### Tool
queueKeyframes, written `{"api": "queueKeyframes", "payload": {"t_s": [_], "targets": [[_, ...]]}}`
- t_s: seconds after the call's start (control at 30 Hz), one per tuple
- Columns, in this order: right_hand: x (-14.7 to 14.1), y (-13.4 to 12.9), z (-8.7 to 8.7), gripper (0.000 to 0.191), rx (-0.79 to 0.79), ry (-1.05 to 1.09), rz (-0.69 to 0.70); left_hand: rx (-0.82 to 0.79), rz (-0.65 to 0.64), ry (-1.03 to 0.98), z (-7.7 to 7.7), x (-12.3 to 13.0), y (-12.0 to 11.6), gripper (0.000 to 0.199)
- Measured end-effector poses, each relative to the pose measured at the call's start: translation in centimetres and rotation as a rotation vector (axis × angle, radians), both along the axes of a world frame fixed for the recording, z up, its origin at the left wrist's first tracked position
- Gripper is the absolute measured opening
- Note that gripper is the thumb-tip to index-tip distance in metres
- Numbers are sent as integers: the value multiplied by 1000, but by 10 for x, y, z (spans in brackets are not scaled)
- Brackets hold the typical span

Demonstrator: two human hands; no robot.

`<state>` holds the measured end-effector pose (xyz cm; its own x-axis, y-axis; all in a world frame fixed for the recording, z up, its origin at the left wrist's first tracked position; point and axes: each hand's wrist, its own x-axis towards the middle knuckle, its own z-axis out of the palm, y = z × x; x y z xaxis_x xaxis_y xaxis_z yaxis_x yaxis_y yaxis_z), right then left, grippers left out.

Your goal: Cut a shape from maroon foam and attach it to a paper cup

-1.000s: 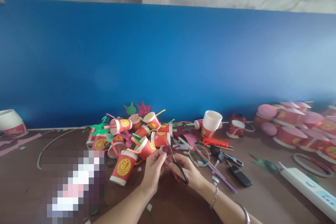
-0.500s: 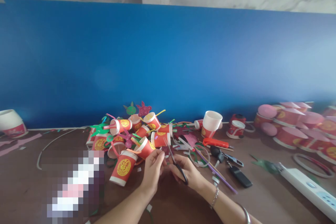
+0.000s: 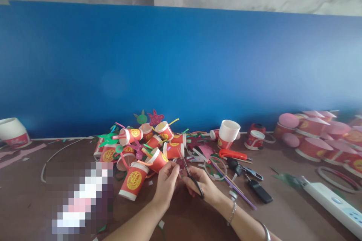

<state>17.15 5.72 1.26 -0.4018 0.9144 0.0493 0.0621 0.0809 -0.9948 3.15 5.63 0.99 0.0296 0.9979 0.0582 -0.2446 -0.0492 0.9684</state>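
My right hand is closed on a pair of scissors with dark handles, the slim blades pointing up and away from me. Close beside it on the left, my left hand has thumb and fingers pinched together. Whatever it grips is too small and blurred to name; something dark reddish shows near the fingertips and the blades. Just beyond the left hand lies a pile of red and white paper cups with yellow emblems, straws and cut-out shapes, among them a green cut-out.
Right of my hands lie a clear ring, a purple straw, an orange-red tool and keys with a black fob. White cups stand behind. Further right are a power strip and pink-topped cups. A blue panel closes off the back.
Both hands stay nearly in place, close together. The view has shifted very slightly. My right hand keeps hold of the scissors, and the pile of cups looks the same.
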Motion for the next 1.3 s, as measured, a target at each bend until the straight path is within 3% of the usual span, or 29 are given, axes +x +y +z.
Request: {"api": "queueKeyframes", "payload": {"t_s": [0.6, 0.9, 1.3], "targets": [[0, -2, 8, 38, -22, -32, 10, -6, 80, -22, -3, -1, 2, 38], [0, -1, 6, 39, -36, 33, 36, -3, 11, 11, -5, -2, 3, 35], [2, 0, 4, 37, -40, -4, 44, -7, 67, -13, -3, -1, 2, 35]]}}
